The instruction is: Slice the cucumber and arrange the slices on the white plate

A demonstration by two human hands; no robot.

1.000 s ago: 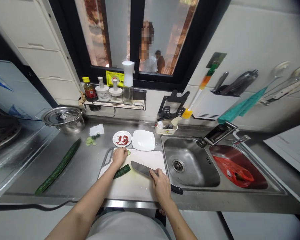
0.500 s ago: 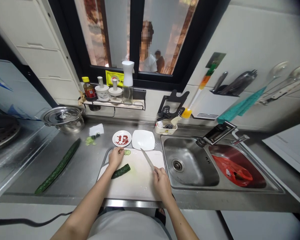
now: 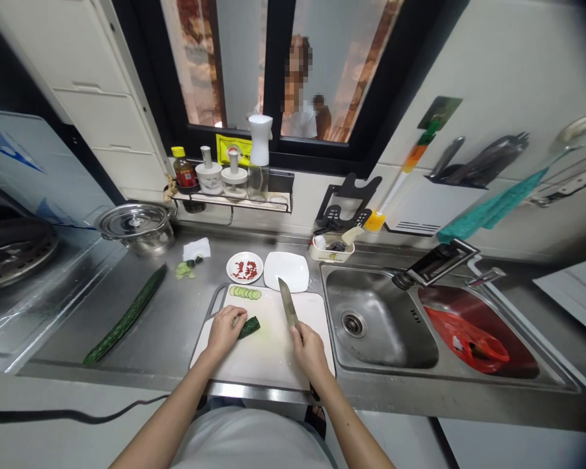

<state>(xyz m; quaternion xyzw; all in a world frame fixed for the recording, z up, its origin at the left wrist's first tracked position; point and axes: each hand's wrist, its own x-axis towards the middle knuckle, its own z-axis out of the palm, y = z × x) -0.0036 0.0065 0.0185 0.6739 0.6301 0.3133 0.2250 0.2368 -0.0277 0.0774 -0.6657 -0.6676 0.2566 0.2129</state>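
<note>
My left hand [image 3: 228, 329] is over the left part of the white cutting board [image 3: 283, 358], its fingers curled at a short dark green cucumber piece [image 3: 249, 327]; its far end is hidden under the hand. A row of thin cucumber slices [image 3: 245, 293] lies near the board's top left edge. My right hand [image 3: 308, 348] is closed round the handle of a knife [image 3: 288, 305], whose blade points away, its tip by the square white plate [image 3: 286, 271]. Left of that plate is a round plate [image 3: 245, 268] with chopped red pieces.
A long cucumber [image 3: 127, 318] lies on the steel counter at the left, near cucumber scraps [image 3: 185, 269] and a lidded pot [image 3: 139, 228]. To the right is a double sink [image 3: 381, 319] with a red bag [image 3: 469, 342]. A person [image 3: 300, 117] shows in the window.
My left hand has moved from the slices down to the cucumber piece, uncovering the row of slices. The knife is turned more upright. The whole view has shifted slightly.
</note>
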